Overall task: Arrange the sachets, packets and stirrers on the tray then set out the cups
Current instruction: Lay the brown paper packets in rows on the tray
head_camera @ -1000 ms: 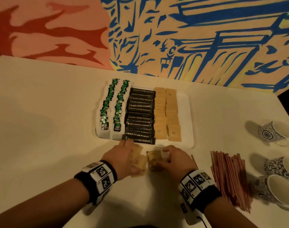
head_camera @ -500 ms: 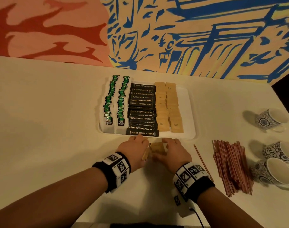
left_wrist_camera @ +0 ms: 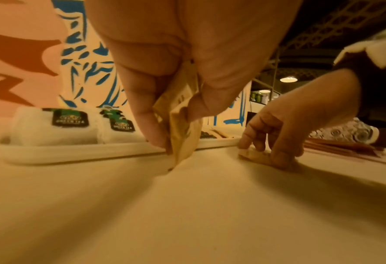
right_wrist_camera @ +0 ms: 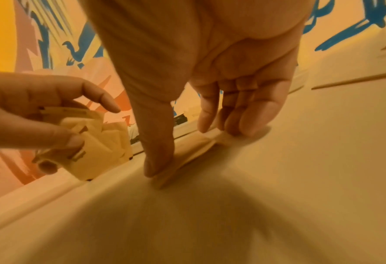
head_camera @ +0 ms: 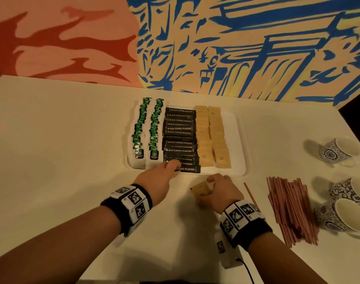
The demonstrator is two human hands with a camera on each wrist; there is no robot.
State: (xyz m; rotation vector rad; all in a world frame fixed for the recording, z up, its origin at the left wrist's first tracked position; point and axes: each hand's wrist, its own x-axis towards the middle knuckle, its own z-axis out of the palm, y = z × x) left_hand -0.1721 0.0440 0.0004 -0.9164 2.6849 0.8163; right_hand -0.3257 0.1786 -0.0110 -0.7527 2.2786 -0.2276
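My left hand (head_camera: 164, 173) pinches a small bunch of brown sugar sachets (left_wrist_camera: 182, 121) upright at the tray's front edge, over the nearest black coffee sachet. The bunch (right_wrist_camera: 92, 142) also shows in the right wrist view. My right hand (head_camera: 218, 185) pinches one brown sugar sachet (head_camera: 201, 190) lying flat on the table, thumb on one end and fingers on the other (right_wrist_camera: 194, 148). The white tray (head_camera: 242, 140) holds rows of green tea bags (head_camera: 146, 130), black coffee sachets (head_camera: 180, 142) and brown sugar sachets (head_camera: 214, 138).
A heap of reddish stirrers (head_camera: 289, 208) lies right of my right hand, with one loose stirrer (head_camera: 250, 195) nearer it. Three patterned cups (head_camera: 339, 150) (head_camera: 351, 189) (head_camera: 343, 216) lie on their sides at the table's right edge. A painted wall stands behind.
My hands have come apart. The left hand moved left and forward to the tray's edge with its sachets. The right hand stays on one sachet on the table.
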